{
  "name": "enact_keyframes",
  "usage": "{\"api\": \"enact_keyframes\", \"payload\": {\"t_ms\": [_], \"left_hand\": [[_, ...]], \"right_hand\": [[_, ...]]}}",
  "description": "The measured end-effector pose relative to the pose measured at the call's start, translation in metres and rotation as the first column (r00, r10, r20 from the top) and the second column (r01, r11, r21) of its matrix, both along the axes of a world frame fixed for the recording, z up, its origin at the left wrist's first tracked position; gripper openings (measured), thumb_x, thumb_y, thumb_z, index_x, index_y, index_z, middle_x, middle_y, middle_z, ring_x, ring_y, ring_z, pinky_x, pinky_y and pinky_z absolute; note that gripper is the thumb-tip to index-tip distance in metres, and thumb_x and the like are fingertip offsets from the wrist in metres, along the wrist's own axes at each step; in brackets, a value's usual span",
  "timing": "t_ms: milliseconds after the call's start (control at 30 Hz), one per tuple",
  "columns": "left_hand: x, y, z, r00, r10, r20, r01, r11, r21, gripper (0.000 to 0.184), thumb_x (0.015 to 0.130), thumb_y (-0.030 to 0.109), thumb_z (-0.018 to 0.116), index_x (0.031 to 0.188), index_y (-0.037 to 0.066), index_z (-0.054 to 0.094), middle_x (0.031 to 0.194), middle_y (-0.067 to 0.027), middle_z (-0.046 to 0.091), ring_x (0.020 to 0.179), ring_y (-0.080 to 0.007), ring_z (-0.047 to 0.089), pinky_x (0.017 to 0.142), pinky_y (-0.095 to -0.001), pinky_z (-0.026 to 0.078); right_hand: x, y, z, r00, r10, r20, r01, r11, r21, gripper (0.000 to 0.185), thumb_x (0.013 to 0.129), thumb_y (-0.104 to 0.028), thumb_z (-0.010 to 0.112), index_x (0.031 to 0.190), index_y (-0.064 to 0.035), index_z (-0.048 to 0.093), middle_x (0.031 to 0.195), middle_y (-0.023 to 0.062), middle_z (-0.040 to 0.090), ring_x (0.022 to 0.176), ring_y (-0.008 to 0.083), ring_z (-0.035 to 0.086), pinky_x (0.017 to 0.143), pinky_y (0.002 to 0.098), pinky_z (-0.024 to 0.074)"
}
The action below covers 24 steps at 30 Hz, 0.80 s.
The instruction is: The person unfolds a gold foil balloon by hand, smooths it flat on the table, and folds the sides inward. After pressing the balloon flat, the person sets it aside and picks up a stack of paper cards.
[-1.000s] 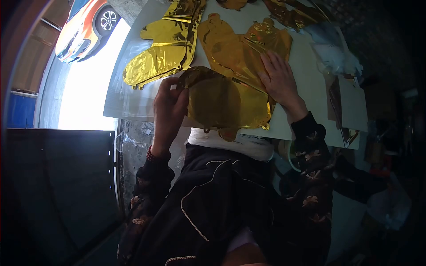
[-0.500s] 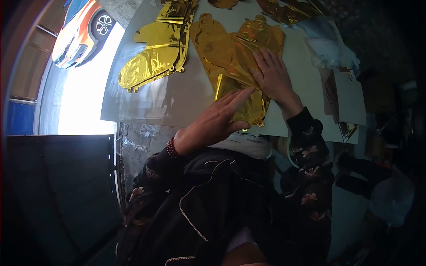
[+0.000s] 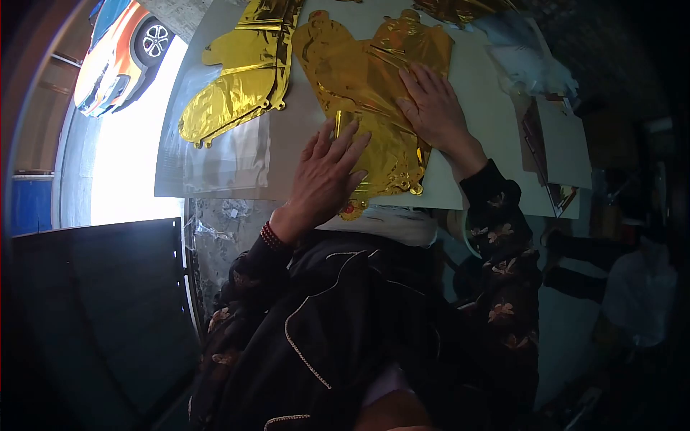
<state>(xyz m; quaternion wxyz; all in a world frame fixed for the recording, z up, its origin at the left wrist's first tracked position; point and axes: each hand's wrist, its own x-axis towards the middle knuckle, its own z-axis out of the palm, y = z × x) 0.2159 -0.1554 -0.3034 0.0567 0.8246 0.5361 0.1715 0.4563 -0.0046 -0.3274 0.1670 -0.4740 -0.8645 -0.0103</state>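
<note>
A flat gold foil balloon lies on the table in front of me, its surface creased and its lower part close to the table's near edge. My right hand rests palm down on its right side, fingers stretched out. My left hand is over its lower left edge, fingers spread; whether the palm presses on the foil I cannot tell. To the left lies another gold foil balloon, folded and shiny, with small tabs along its edge. Neither hand grips anything.
The pale table has more gold foil at its far side. Clear plastic bags lie at the back right, near flat sheets. A dark panel stands at the left. Outside, an orange car is parked.
My left hand has moved left and spread its fingers, uncovering the balloon's lower part. My right hand stays flat on the foil. The whole view has shifted slightly.
</note>
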Motion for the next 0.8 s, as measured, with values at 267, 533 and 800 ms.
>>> {"api": "enact_keyframes", "payload": {"t_ms": [267,533,800], "left_hand": [[-0.001,0.016,0.012,0.972,0.018,0.234,-0.011,0.999,-0.032,0.058,0.099,0.018,0.054,0.155,0.007,0.042,0.164,-0.0159,0.036,0.153,-0.0415,0.027,0.122,-0.0512,0.027],[0.008,0.026,-0.006,0.998,-0.009,-0.064,0.011,0.999,0.036,0.061,0.1,0.031,0.059,0.153,0.006,0.043,0.16,-0.0119,0.042,0.151,-0.0338,0.034,0.123,-0.0487,0.024],[0.01,0.025,-0.007,0.998,-0.004,-0.066,0.007,0.999,0.047,0.062,0.099,0.033,0.06,0.154,0.007,0.043,0.16,-0.0116,0.042,0.15,-0.0336,0.035,0.123,-0.0488,0.024]], "right_hand": [[0.0,0.0,0.0,1.0,-0.001,0.005,0.001,1.0,-0.013,0.063,0.104,-0.048,0.049,0.158,-0.0157,0.041,0.162,0.0117,0.038,0.152,0.0294,0.03,0.125,0.0494,0.0215],[0.0,-0.002,0.0,1.0,0.007,0.003,-0.007,1.0,0.013,0.061,0.107,-0.046,0.046,0.158,-0.0141,0.041,0.161,0.015,0.039,0.15,0.0354,0.033,0.123,0.0477,0.0241],[0.002,-0.001,-0.002,1.0,0.011,-0.009,-0.011,1.0,0.01,0.061,0.106,-0.047,0.046,0.158,-0.0147,0.04,0.161,0.0151,0.039,0.15,0.0358,0.032,0.123,0.0489,0.0235]]}}
